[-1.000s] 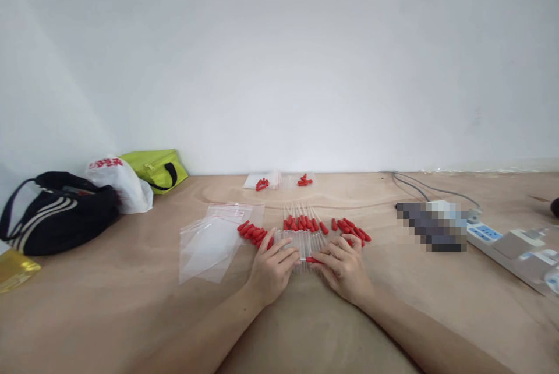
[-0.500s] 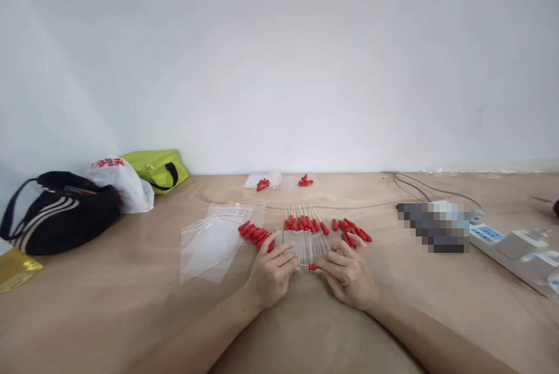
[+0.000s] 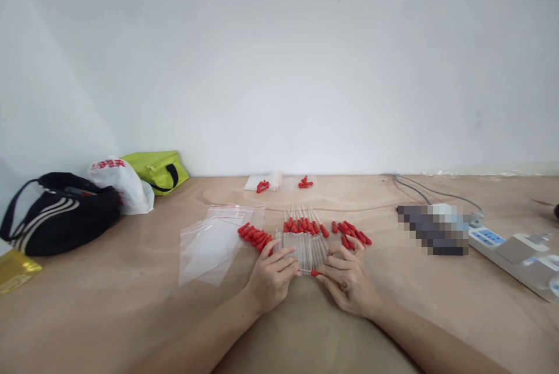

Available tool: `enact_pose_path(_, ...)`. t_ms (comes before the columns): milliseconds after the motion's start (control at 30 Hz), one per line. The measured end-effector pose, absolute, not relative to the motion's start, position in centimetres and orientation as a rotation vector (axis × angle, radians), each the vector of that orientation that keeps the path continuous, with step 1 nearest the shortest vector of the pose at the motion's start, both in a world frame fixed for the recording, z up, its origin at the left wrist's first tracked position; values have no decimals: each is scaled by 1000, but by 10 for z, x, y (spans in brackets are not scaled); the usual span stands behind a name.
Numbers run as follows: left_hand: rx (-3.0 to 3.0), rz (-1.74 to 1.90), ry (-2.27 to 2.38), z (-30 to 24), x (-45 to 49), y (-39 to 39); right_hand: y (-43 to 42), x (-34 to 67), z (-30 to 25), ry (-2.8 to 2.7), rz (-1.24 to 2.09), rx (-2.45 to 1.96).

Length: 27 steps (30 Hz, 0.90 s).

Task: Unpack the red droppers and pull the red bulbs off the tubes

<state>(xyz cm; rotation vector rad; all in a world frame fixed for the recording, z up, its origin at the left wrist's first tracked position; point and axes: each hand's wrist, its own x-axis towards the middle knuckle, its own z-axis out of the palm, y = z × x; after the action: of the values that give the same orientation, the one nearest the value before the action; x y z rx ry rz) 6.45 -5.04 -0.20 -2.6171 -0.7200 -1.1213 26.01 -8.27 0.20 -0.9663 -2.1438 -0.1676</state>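
Observation:
My left hand [image 3: 274,272] is closed around a thin clear dropper tube, most of it hidden by the fingers. Opposite it, my right hand [image 3: 349,278] pinches a red rubber bulb [image 3: 314,273] that meets the tube's end; how far it sits over the tube I cannot tell. Just beyond the hands lies a row of clear dropper tubes [image 3: 305,249]. Behind that row, several droppers with red bulbs [image 3: 303,225] fan out with their tips toward the wall. Loose red bulbs lie in a left pile [image 3: 253,233] and a right pile [image 3: 349,228], close to my fingers.
Clear zip bags [image 3: 209,246] lie left of the hands. Bagged droppers [image 3: 283,182] rest near the wall. Far left stand a black bag [image 3: 65,217], a white plastic bag [image 3: 124,187] and a lime-green bag [image 3: 152,170]. On the right is a power strip [image 3: 502,246] with cables.
The hands keep almost the same place. The red bulb in my right hand has tilted slightly and shifted a little against the tube in my left.

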Motion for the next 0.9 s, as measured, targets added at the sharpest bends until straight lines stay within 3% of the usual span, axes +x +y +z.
enact_pose_path(567,-2470,-1141,-875,-8,52,-40,-40,295,-19,-1711,-36,-1187)
enact_pose_path(900,-2504,-1272,-688,-4,91,-38,-2,323,1,-1549,179,-1712)
